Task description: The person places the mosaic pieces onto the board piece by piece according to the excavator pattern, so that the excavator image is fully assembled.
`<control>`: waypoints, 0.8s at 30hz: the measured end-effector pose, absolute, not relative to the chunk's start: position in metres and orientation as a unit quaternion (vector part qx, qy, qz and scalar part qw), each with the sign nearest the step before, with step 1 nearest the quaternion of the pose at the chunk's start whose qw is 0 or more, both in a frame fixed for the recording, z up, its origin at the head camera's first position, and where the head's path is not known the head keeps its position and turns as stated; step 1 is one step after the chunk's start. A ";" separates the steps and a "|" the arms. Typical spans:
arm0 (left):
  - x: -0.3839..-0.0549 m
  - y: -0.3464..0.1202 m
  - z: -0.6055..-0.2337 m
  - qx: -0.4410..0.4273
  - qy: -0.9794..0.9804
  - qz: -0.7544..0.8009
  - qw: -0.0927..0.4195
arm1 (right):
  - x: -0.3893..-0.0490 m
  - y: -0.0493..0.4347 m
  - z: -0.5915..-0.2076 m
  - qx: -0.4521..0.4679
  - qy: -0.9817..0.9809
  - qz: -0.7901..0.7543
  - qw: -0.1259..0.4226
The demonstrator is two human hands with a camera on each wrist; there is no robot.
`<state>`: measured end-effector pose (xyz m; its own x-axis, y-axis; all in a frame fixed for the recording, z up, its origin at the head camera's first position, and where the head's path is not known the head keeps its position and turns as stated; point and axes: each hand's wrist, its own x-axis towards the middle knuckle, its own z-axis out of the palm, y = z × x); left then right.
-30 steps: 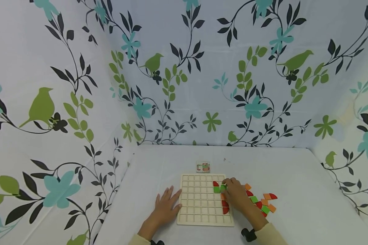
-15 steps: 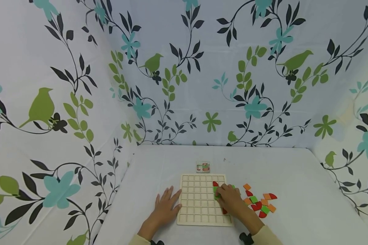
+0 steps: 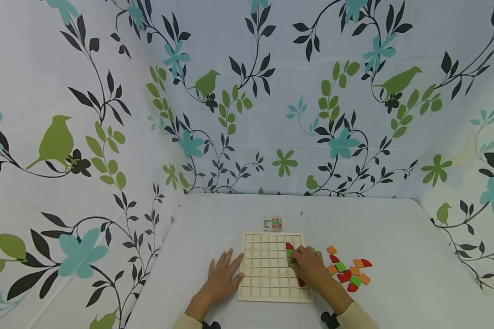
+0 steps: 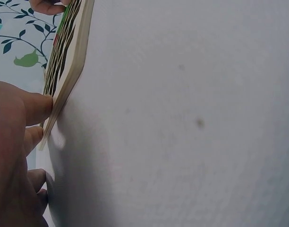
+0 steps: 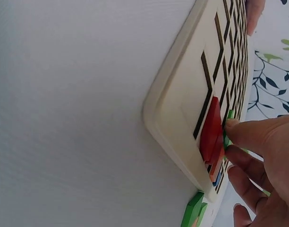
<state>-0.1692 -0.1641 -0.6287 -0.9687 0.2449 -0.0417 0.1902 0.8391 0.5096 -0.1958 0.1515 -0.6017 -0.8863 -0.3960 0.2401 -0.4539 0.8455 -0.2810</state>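
Observation:
A pale wooden grid board (image 3: 263, 267) lies flat on the white table. Against its left edge rests my left hand (image 3: 221, 281), fingers spread; thumb and a fingertip touch the board's side in the left wrist view. Over the right columns, my right hand (image 3: 314, 270) pinches a green tile (image 5: 227, 137) between thumb and finger, low at the cells. A red quarter-round tile (image 3: 289, 246) sits in the board above a green square (image 3: 289, 252). Red tiles (image 5: 211, 130) and an orange tile (image 5: 216, 164) show beside the pinched tile in the right wrist view. My right hand partly hides these cells.
Loose red, green and orange tiles, such as an orange square (image 3: 365, 279), lie scattered right of the board. Behind the board is a small pattern card (image 3: 272, 223). A leaf-and-bird cloth (image 3: 247, 151) hangs beyond the table.
My right hand has moved left and slightly down over the board with the green tile, then stayed almost still. My left hand has kept its place.

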 end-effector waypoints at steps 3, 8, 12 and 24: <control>-0.170 -0.164 -0.630 0.116 0.957 0.262 0.049 | -0.196 0.152 -0.600 0.224 -0.956 0.171 0.078; -0.172 -0.166 -0.634 0.119 0.957 0.258 0.053 | -0.202 0.159 -0.600 0.183 -0.964 0.182 0.062; -0.173 -0.165 -0.636 0.117 0.959 0.252 0.052 | -0.207 0.178 -0.599 0.125 -0.967 0.211 0.065; -0.172 -0.164 -0.631 0.113 0.962 0.244 0.058 | -0.204 0.255 -0.604 -0.026 -0.971 0.233 0.039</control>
